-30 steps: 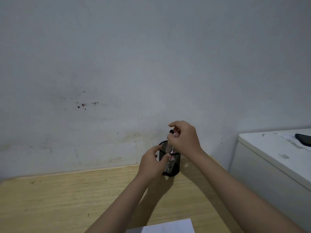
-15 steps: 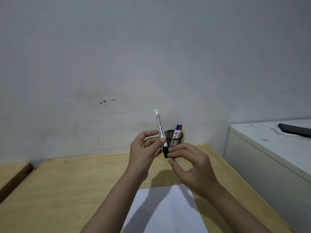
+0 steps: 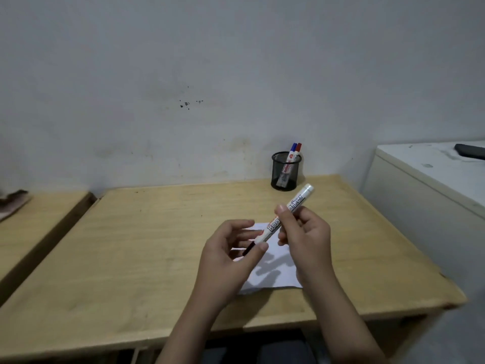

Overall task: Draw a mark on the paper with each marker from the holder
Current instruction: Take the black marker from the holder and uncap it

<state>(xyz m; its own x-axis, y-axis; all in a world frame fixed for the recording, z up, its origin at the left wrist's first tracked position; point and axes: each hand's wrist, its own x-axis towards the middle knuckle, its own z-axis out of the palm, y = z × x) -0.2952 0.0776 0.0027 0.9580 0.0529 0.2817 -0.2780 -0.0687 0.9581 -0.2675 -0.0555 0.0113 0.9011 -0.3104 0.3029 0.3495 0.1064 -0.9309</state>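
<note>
Your right hand [image 3: 305,232] pinches the white barrel of a board marker [image 3: 284,218] between thumb and fingers, the plastic tube slanting from its pale butt end at upper right down to a dark tip at lower left. That tip sits by your left hand [image 3: 231,248], whose fingers are loosely curled with the thumb touching the barrel near the tip; whether a cap is inside that hand, you cannot tell from here. Bold outlined lettering runs along the smooth barrel. Under both hands lies the paper [image 3: 275,274] — a flat white sheet on the pale, grainy wooden table [image 3: 144,245], catching the shadows of your fingers. No mark on it is visible.

The holder [image 3: 285,171], a round black wire-mesh cup, stands at the table's back edge against the scuffed grey wall, well apart from your hands. Two markers lean in it, one with a blue cap [image 3: 293,147] and one with a red cap [image 3: 298,147].

Half a second ago you held the marker nearly upright in your left hand, black end down, right in front of the holder — now it has passed to your right hand, tilted low over the sheet, and your hands have drawn back toward you
</note>
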